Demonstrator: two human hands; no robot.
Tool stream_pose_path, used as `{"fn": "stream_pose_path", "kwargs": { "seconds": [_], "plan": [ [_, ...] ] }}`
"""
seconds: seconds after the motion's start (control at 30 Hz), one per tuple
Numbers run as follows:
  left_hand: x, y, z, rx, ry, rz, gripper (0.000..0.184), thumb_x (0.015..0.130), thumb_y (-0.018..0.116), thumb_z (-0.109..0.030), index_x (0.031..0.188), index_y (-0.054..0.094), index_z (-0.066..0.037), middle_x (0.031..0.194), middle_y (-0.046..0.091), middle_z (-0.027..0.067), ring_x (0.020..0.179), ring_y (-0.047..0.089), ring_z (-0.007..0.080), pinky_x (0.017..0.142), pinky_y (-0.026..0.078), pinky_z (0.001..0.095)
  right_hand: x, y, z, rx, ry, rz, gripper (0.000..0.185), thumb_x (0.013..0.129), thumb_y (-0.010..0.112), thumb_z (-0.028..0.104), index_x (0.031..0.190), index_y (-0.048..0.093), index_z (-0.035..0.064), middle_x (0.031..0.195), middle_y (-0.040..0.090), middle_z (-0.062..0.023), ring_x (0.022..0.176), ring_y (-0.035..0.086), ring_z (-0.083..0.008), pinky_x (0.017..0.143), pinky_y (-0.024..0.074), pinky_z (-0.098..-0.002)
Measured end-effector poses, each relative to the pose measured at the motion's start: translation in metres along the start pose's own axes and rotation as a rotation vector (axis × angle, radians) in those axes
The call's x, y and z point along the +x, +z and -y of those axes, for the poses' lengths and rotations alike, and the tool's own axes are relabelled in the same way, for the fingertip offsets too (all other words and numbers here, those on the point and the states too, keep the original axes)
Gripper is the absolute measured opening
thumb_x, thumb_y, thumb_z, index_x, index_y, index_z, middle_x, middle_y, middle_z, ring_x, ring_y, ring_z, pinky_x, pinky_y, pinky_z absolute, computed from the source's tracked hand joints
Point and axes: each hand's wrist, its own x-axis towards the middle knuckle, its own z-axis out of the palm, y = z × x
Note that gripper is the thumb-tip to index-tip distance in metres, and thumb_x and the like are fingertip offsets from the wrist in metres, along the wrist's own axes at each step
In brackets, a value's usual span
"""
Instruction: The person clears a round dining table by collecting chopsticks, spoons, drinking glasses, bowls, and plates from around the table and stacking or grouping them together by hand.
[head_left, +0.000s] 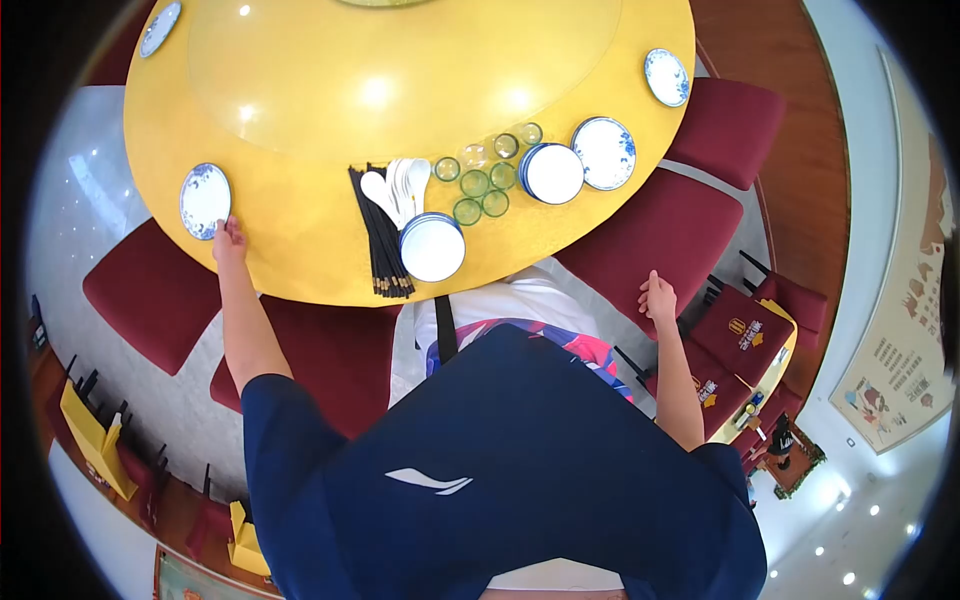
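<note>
My left hand (230, 240) reaches out to the left, its fingers pinched at the near rim of a blue-patterned white plate (205, 198) lying on the yellow table. My right hand (657, 298) hangs in the air over a red chair seat, fingers loosely bent and holding nothing. In front of my body lie a bundle of black chopsticks (374, 235), several white spoons (404, 184) and a stack of small white dishes (433, 248). Several greenish glasses (474, 184) stand to their right. Beside the glasses are a stack of bowls or dishes (553, 174) and a stack of patterned plates (604, 153).
The round yellow table (300, 215) carries a glossy turntable (300, 60). Other patterned plates sit at the far left (160, 30) and the right edge (667, 78). Red chairs (155, 295) ring the table close to my legs. Behind me stand more tables and chairs.
</note>
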Motion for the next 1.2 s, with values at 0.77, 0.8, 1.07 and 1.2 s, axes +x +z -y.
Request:
{"fn": "stream_pose_path", "kwargs": {
  "seconds": [0.77, 0.8, 1.07, 1.2],
  "plan": [
    [-0.553, 0.275, 0.247, 0.447, -0.114, 0.341, 0.02, 0.096, 0.06, -0.02, 0.094, 0.062, 0.0, 0.071, 0.063, 0.0073, 0.057, 0.062, 0.0132, 0.055, 0.053, 0.0275, 0.408, -0.022, 0.269, 0.825, -0.034, 0.311, 0.047, 0.099, 0.044, 0.039, 0.118, 0.05, -0.0043, 0.083, 0.068, -0.02, 0.054, 0.062, -0.0168, 0.041, 0.0479, -0.025],
    [-0.56, 0.297, 0.271, 0.466, -0.145, 0.392, 0.021, 0.096, 0.06, -0.02, 0.093, 0.061, 0.0, 0.071, 0.064, 0.0078, 0.057, 0.061, 0.0132, 0.055, 0.053, 0.0274, 0.409, -0.023, 0.27, 0.827, -0.021, 0.316, 0.047, 0.099, 0.044, 0.039, 0.118, 0.05, -0.0043, 0.083, 0.068, -0.02, 0.054, 0.062, -0.0168, 0.041, 0.0479, -0.025],
    [-0.558, 0.385, 0.398, 0.621, -0.202, 0.581, 0.028, 0.097, 0.059, -0.023, 0.087, 0.06, 0.003, 0.073, 0.064, 0.0093, 0.058, 0.061, 0.0139, 0.057, 0.054, 0.0284, 0.382, -0.031, 0.252, 0.668, -0.222, 0.198, 0.041, 0.096, 0.043, 0.029, 0.091, 0.058, -0.0089, 0.078, 0.069, -0.0159, 0.055, 0.063, -0.016, 0.043, 0.0473, -0.0248],
    [-0.54, 0.399, 0.423, 0.587, -0.116, 0.516, 0.029, 0.097, 0.057, -0.023, 0.085, 0.06, 0.004, 0.073, 0.065, 0.0102, 0.059, 0.062, 0.0149, 0.058, 0.055, 0.0291, 0.384, -0.024, 0.252, 0.731, -0.254, 0.143, 0.039, 0.097, 0.045, 0.029, 0.082, 0.06, -0.0032, 0.064, 0.064, -0.0109, 0.047, 0.058, -0.0165, 0.041, 0.045, -0.0289]
  ]
}}
